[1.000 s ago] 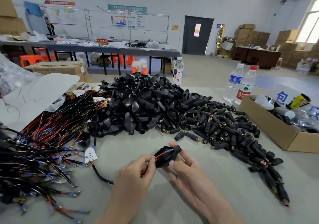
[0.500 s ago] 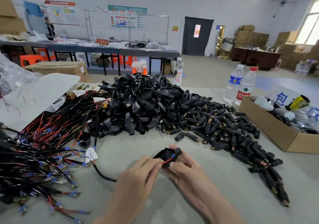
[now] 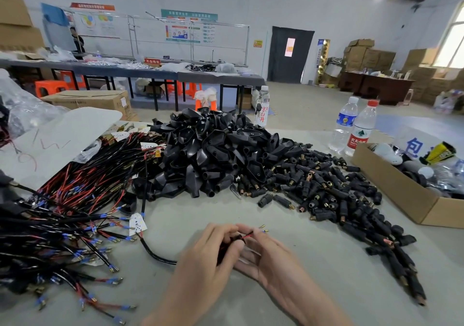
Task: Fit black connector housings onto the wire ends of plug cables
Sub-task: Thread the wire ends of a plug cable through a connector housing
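Housing (image 3: 223,248) now mostly buried in left hand (image 3: 200,263), fingers curled round it; 0.5 s ago it sat exposed at the fingertips. Right hand (image 3: 273,265) pinches wires (image 3: 247,235) poking out the far side, prob. pulled thru, view poor. So nearly seated, just above table (image 3: 313,288), front-centre. Count: 1 housing in hand, 1 cable (image 3: 155,255), 2 terminals (image 3: 264,228), 3 bottles (image 3: 360,131); pile (image 3: 213,155) uncountable.

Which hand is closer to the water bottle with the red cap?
The right hand. The red-capped bottle stands beyond it to the right; the left hand is on the right hand's far side.
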